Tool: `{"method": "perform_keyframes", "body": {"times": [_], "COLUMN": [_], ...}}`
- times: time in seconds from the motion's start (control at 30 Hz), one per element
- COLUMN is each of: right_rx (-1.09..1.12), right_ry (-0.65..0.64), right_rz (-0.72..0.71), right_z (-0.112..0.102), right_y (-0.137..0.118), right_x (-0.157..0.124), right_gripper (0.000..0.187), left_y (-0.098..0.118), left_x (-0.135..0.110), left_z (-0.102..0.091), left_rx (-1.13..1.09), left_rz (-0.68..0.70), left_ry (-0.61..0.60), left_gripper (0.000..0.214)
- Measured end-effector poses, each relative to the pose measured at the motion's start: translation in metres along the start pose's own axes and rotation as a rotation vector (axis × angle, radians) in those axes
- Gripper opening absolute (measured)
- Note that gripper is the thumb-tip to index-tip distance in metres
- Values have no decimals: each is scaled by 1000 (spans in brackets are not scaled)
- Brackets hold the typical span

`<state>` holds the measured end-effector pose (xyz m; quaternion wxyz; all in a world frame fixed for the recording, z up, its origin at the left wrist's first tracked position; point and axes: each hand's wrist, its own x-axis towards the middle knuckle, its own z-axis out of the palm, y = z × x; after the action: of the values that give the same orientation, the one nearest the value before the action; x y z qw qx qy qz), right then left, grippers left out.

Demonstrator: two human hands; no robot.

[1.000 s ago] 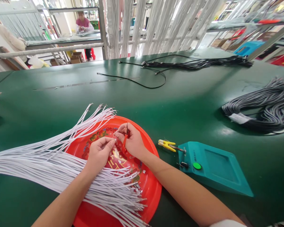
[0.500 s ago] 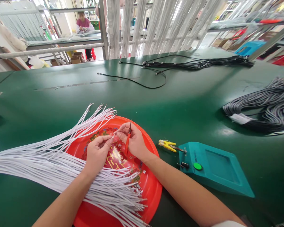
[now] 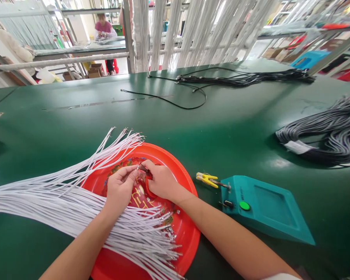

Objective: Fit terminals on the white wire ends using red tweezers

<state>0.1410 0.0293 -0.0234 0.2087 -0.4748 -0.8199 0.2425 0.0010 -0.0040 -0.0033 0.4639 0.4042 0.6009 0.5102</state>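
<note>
Over the red basin (image 3: 189, 233), my left hand (image 3: 121, 186) is closed in a pinch on the end of a white cable (image 3: 139, 166). My right hand (image 3: 162, 181) is wrapped round small red-handled scissors (image 3: 148, 184). Their dark blades point left and meet the cable end at my left fingertips; whether they touch the wire itself is too small to tell. A thick bundle of white cables (image 3: 76, 208) runs from the left under my left wrist, its ends lying in the basin. A smaller fan of white cables (image 3: 113, 151) with bare wire tips rests across the basin's far left rim.
Right of the basin stands a teal device (image 3: 268, 210) with a green button and a yellow clip (image 3: 207, 179). A coiled grey cable bundle (image 3: 323, 132) lies at the right. Black cables (image 3: 245, 79) stretch along the back of the green table (image 3: 90, 116). Two people sit beyond.
My right hand has turned the scissors from pointing up to pointing left and brought their blades to the cable end. My left hand stays nearly still.
</note>
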Motion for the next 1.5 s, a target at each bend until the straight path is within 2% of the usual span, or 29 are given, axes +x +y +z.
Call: {"method": "perform_keyframes", "body": {"times": [0.23,0.57,0.83,0.97,1.07,1.23,1.33,1.5], "right_rx": [-149,-308,-318,-144,174,681,802,813], "right_ry": [-57,-103,-125,-84,39,281,316,338], "right_rz": [1,-59,-28,-16,1,52,44,46], "right_z": [-2,-5,-5,-2,0,3,5,3], "right_y": [0,-4,-2,2,5,4,1,-2], "right_x": [1,0,1,1,3,6,5,6], "right_gripper": [32,24,29,26,12,12,14,13], "left_y": [-4,-7,-5,-3,-2,-5,-9,-13], "left_x": [0,1,1,1,0,0,0,1], "left_z": [-1,-3,-2,-1,-1,-1,-2,-3], "left_rx": [21,51,33,40,56,132,192,222], "left_rz": [16,22,-18,-3,8,60,94,125], "left_ry": [-50,-40,-26,5,51,61,40,-30], "left_gripper": [27,21,26,28,29,26,23,18]}}
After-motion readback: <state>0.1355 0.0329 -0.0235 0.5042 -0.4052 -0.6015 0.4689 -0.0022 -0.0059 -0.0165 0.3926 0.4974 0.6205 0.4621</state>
